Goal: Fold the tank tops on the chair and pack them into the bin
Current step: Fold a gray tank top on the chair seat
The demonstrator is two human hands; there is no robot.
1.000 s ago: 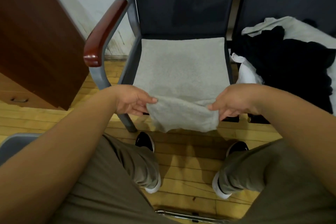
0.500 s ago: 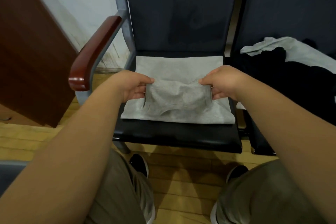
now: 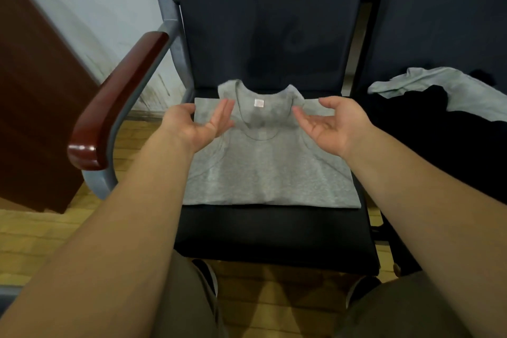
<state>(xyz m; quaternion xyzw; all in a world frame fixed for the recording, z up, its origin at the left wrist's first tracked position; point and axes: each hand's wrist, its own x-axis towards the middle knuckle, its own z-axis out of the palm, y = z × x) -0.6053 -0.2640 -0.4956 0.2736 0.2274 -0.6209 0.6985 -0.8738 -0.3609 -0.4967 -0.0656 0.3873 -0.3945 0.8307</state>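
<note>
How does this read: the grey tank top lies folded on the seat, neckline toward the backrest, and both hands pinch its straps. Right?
Not quite. The head view shows the left hand and right hand open, fingers straight, pinching nothing. The rest holds: the grey tank top lies folded on the seat, neckline toward the backrest.

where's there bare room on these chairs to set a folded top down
Only the bare black strip of seat between the grey tank top and the front edge. The neighbouring chair on the right is heaped with clothes.
</note>
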